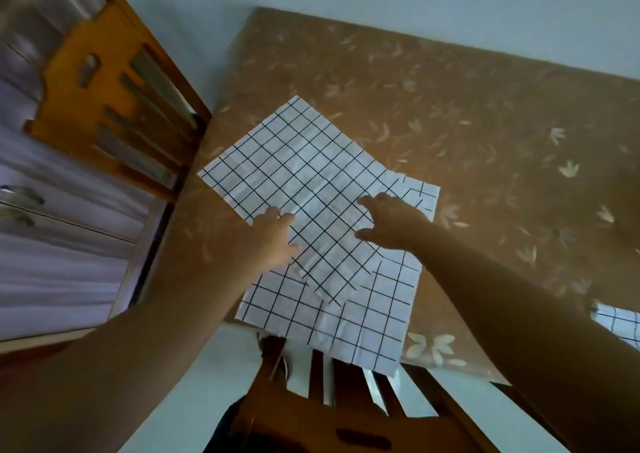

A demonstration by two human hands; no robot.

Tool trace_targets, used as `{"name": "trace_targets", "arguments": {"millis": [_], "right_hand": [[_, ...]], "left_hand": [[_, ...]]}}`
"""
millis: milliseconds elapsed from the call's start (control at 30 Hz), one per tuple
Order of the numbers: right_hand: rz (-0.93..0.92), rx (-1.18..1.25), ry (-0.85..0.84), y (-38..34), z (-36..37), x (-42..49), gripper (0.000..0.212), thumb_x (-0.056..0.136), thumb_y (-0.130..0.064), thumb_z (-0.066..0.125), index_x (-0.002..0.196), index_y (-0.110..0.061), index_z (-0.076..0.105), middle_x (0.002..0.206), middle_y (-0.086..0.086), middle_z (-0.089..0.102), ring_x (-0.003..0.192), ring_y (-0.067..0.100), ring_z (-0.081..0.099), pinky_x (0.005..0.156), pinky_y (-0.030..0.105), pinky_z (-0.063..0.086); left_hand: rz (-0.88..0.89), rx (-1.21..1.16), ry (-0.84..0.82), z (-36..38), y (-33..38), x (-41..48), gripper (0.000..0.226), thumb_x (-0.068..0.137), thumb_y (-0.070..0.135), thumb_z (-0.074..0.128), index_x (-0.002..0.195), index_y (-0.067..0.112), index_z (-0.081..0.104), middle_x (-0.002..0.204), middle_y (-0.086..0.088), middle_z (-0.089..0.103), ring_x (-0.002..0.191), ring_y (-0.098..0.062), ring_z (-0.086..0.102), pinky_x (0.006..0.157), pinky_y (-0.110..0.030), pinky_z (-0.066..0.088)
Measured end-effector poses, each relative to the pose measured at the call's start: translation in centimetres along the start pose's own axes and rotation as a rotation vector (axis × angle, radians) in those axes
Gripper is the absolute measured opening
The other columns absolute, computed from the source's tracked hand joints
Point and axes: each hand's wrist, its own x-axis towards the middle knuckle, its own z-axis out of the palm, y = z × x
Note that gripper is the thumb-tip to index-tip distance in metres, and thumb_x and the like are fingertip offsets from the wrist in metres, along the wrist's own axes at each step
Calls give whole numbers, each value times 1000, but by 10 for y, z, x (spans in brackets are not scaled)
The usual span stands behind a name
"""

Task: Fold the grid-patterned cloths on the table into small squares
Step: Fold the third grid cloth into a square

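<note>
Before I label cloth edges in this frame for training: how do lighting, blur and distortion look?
Head view: dim bluish light, left hand and right hand dark against the top cloth; soft blur throughout, worst on the cabinet at left; wide lens skews the table and chair; grid lines readable, no glare.

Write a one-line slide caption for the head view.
Left hand and right hand rest on the upper grid cloth, laid askew over a lower grid cloth on a leaf-patterned table.
</note>
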Motion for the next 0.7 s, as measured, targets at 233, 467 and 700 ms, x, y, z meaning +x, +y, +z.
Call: {"name": "trace_targets", "arguments": {"millis": [233,467,700], "right_hand": [[-44,-173,-14,-25,5,98,75,91,-40,71,154,-22,33,150,14,42,134,36,46,102,58,49],[113,-79,-81,-14,53,132,108,82,-65,70,160,-21,10,169,14,0,154,42,8,107,67,39],[149,-138,46,-20,79,130,96,92,-68,52,161,-19,6,170,15,-1,156,42,5,116,65,28]], "left_hand": [[-4,0,65,21,-17,49,68,95,40,64,152,21,33,161,-11,24,146,-32,31,104,-46,44],[30,175,26,54,-39,58,98,88,58,66,160,20,13,167,-18,10,154,-38,13,114,-54,32],[67,201,203,65,-49,66,61,86,51,70,137,22,53,151,-9,44,135,-34,44,100,-49,43]]}}
